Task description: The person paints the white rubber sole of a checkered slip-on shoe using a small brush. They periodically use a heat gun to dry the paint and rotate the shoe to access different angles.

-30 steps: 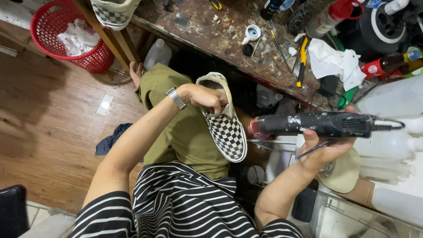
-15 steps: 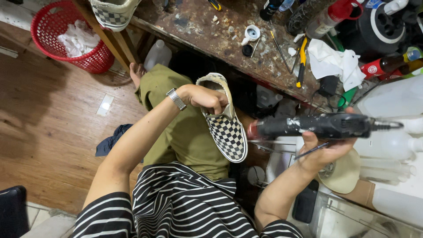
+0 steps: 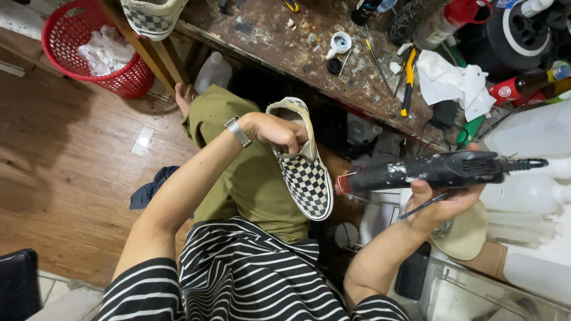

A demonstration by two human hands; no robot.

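1. Two hands are seen at work over the lap, below the edge of a stained wooden worktop point(image 3: 285, 41).
2. Left hand point(image 3: 275, 129), with a metal wristwatch point(image 3: 238, 131) on the wrist, is closed on the collar of a checkered slip-on shoe point(image 3: 304, 172); the fingers are curled into the opening.
3. Shoe is held over the olive-green trousers point(image 3: 250, 178), toe pointed down toward the striped shirt point(image 3: 238, 273).
4. Right hand point(image 3: 443, 205) is wrapped from below around a black, paint-flecked heat gun point(image 3: 434, 170), held level; its red-rimmed nozzle sits just beside the shoe's toe end. Contact cannot be told.
5. A thin dark stick, perhaps a brush point(image 3: 423, 205), is also pinched in the right hand's fingers.
6. A white crumpled cloth point(image 3: 452, 83) and a yellow-handled tool point(image 3: 408, 89) are noted on the worktop.
7. A red basket point(image 3: 128, 80) stands on the wooden floor point(image 3: 59, 160), well apart to the left.
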